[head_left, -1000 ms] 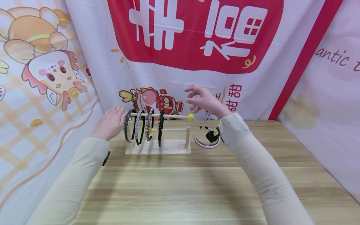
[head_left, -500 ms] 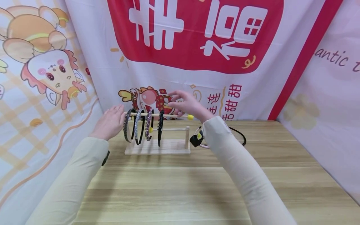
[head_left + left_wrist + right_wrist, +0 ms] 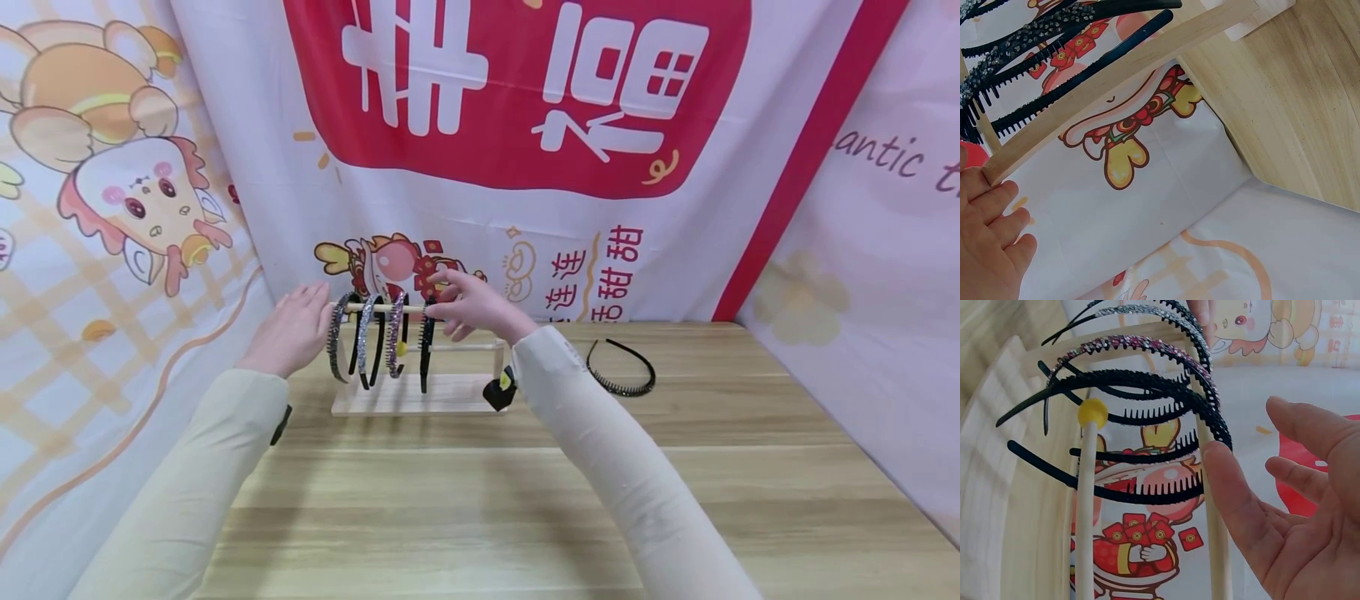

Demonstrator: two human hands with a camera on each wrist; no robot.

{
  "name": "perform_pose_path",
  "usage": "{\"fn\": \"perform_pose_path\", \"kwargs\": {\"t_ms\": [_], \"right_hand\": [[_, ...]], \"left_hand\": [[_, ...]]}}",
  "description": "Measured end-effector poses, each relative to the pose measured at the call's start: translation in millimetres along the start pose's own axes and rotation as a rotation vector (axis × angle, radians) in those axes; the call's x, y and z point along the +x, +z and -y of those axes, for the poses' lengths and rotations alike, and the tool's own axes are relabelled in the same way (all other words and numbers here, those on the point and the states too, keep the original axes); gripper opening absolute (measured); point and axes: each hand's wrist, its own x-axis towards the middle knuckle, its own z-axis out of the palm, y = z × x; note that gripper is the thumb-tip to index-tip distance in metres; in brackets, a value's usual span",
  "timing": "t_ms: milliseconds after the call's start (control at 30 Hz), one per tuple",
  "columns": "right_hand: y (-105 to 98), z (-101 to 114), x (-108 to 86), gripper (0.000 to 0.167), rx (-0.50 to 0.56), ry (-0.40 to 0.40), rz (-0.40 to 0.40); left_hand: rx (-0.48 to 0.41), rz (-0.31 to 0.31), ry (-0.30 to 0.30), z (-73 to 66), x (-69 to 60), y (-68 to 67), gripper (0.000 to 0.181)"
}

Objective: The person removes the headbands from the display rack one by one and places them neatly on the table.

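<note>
Several glittery headbands hang on the top rod (image 3: pixel 1216 550) of a wooden stand (image 3: pixel 457 402): a dark grey one (image 3: pixel 334 343), a silver one (image 3: pixel 363 342), a pink-purple one (image 3: pixel 393 342) and, furthest right, a black one (image 3: pixel 425 354). My left hand (image 3: pixel 288 329) lies with extended fingers against the stand's left end, its fingertips at the top of the wooden post (image 3: pixel 1085 103) in the left wrist view. Beside the black headband is my right hand (image 3: pixel 476 307), fingers spread. In the right wrist view its thumb (image 3: pixel 1225 481) touches the rod or that headband's edge; which, I cannot tell.
A lower rod on the stand ends in a yellow ball (image 3: pixel 1092 412). Another black headband (image 3: pixel 630 387) lies on the wooden tabletop (image 3: pixel 480 508) to the right. Printed cloths hang behind and at both sides. A black wrist device (image 3: pixel 498 392) sits under the right cuff.
My right hand has moved left and slightly down, from above the rod's right end to the black headband. The left hand stays in place, and the hanging headbands look unmoved.
</note>
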Motion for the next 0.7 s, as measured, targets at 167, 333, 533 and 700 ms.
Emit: {"fn": "perform_pose_path", "kwargs": {"t_ms": [167,333,533,700], "right_hand": [[8.8,-3.5,5.1,0.056,-0.011,0.017,0.009],[15.3,-7.9,8.3,0.052,-0.014,0.033,0.012],[18.8,-13.7,11.1,0.049,0.031,0.034,-0.007],[19.8,-17.1,13.1,0.042,0.057,0.033,-0.033]], "left_hand": [[0.0,-0.001,-0.002,1.4,0.5,1.4,0.055],[0.001,0.001,0.0,2.6,1.0,2.4,0.057],[0.004,0.003,0.0,3.2,1.6,3.1,0.055],[0.003,0.003,0.003,3.4,2.2,3.7,0.054]]}}
